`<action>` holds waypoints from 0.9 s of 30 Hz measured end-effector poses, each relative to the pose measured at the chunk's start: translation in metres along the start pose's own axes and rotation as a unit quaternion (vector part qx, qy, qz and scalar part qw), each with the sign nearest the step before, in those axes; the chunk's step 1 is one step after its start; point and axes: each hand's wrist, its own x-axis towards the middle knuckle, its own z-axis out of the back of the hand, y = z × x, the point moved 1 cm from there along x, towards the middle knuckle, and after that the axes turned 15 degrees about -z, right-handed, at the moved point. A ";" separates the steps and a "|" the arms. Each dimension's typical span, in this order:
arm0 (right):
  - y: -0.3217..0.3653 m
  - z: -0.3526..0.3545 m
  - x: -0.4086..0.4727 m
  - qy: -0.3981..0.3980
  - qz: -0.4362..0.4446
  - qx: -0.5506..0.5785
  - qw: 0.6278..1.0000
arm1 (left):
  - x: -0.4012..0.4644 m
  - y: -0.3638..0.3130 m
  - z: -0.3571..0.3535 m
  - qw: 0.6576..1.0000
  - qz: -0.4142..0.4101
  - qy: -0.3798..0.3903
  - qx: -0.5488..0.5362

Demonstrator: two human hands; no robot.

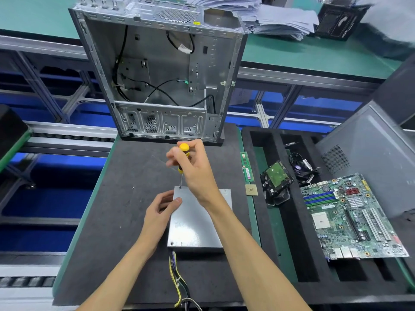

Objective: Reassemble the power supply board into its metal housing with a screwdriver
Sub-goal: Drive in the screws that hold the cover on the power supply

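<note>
The power supply's grey metal housing (195, 223) lies flat on the dark mat, with its lid on top and a bundle of yellow and black wires (177, 279) coming out of its near end. My right hand (193, 167) grips a yellow-and-black screwdriver (183, 158) held upright, its tip on the housing's far left corner. My left hand (160, 209) holds the housing's left edge, thumb on the lid and fingers curled round the side. The board itself is hidden inside.
An open computer case (161, 70) stands at the mat's far edge. To the right, a black foam tray (280, 232) holds a hard drive (277, 176), cables and a motherboard (350, 216). Memory sticks (247, 167) and a CPU chip (251, 190) lie beside the mat.
</note>
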 end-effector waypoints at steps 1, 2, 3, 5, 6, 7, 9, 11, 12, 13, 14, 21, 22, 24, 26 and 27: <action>0.000 0.000 -0.001 -0.003 0.001 -0.002 1.000 | 0.000 0.000 0.000 1.000 -0.001 0.001 0.000; -0.001 0.001 -0.002 -0.007 0.004 -0.002 1.000 | 0.000 0.000 0.000 1.000 -0.001 0.002 0.000; -0.001 0.001 -0.003 -0.010 0.006 -0.001 1.000 | 0.000 0.000 0.000 1.000 0.000 0.003 -0.001; 0.001 -0.001 -0.004 -0.014 -0.003 0.010 1.000 | 0.000 0.001 0.000 1.000 0.001 0.003 -0.002; 0.002 -0.001 -0.004 -0.011 -0.008 0.016 1.000 | 0.000 0.001 0.001 1.000 0.001 0.002 -0.001; 0.001 -0.001 -0.004 -0.005 -0.009 0.021 1.000 | 0.000 0.001 0.002 1.000 0.002 0.002 0.000; 0.001 -0.002 -0.003 -0.001 -0.011 0.019 1.000 | 0.000 0.001 0.001 1.000 0.002 0.004 0.002; 0.001 -0.002 -0.002 -0.003 -0.014 0.016 1.000 | 0.000 0.001 0.002 1.000 0.000 0.003 -0.001; 0.000 -0.001 -0.002 -0.004 -0.014 0.019 1.000 | 0.000 0.001 0.002 1.000 -0.002 0.002 -0.003; 0.000 0.000 -0.001 -0.003 -0.010 0.028 1.000 | 0.000 0.000 0.002 1.000 -0.003 0.003 -0.004; -0.001 0.001 0.000 -0.001 -0.005 0.036 0.999 | 0.000 0.000 0.002 1.000 -0.004 0.004 -0.005; -0.001 0.001 0.001 0.011 0.000 0.044 0.999 | 0.000 0.001 0.002 1.000 -0.002 0.003 -0.006; -0.002 0.001 0.002 0.014 -0.003 0.044 0.999 | 0.000 0.002 0.002 1.000 -0.002 0.003 -0.005; -0.001 0.000 0.002 0.012 -0.017 0.040 0.999 | 0.000 0.002 0.002 1.000 -0.002 0.005 -0.005; 0.000 -0.001 0.002 -0.001 -0.025 0.033 0.999 | 0.000 0.002 0.002 1.000 -0.004 0.005 -0.004; -0.001 0.000 0.003 -0.005 -0.021 0.033 0.999 | 0.000 0.002 0.002 1.000 -0.005 0.005 -0.004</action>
